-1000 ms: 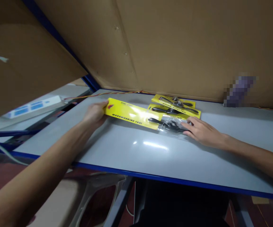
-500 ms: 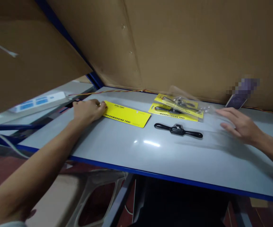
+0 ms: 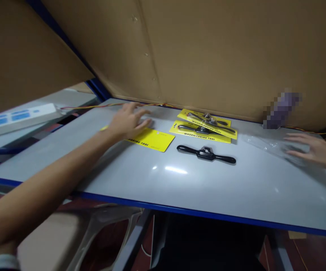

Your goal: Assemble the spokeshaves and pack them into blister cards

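Observation:
My left hand (image 3: 129, 121) hovers over a yellow backing card (image 3: 160, 140) that reads "WOODWORKING TOOL", its fingers spread and nothing in them; the arm and hand cover the card's left part. A clear plastic blister shell (image 3: 266, 145) lies toward the right of the table. Beside the shell's right end is my right hand (image 3: 317, 149), slightly blurred, with thumb and fingers apart; whether it still touches the plastic is unclear. Between the hands lies a black spokeshave (image 3: 205, 153) with two handles, loose on the tabletop.
Behind the spokeshave, packaged spokeshaves on yellow cards (image 3: 185, 136) overlap each other. A blurred-out purple item (image 3: 281, 111) leans at the brown back panel (image 3: 222, 56). A white power strip (image 3: 21, 117) sits at left. The grey table (image 3: 140, 173) has a blue front edge.
My left hand has let go of the card's left end and moved right and up over it. The plastic shell has come down to the table at right, and my right hand's grip has loosened.

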`<state>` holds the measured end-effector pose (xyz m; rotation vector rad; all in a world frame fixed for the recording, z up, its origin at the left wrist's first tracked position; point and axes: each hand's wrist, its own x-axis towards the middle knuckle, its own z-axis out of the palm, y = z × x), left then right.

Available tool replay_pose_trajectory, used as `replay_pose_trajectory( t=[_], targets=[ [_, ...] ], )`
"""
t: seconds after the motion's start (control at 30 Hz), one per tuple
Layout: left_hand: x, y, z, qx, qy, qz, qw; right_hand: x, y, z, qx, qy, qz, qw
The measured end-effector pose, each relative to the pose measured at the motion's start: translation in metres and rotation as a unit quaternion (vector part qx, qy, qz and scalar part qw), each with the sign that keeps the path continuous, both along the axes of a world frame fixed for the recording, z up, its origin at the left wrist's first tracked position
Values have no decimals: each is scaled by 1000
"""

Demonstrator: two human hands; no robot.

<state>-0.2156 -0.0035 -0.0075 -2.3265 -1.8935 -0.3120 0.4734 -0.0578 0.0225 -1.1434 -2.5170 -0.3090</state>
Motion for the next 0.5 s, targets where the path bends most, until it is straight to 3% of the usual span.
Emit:
replay_pose_trajectory(
  t=[0.1,0.13,0.23,0.33,0.4,0.5],
  targets=[
    [25,20,-11,-51,-31,-33,998,-48,10,20,30,92,-51,994],
    [33,27,-13,-49,-52,-35,997,-67,14,25,38,107,-32,993],
    [50,43,-13,6,-147,-39,988,-129,30,33,-39,78,10,996],
    [63,51,-12,30,-272,-120,954,-191,49,29,-108,24,15,994],
    [70,51,-12,35,-333,-181,925,-228,64,23,-133,2,-19,991],
    [76,44,-15,85,-345,-225,907,-266,86,13,-164,-29,-70,984]
  ],
)
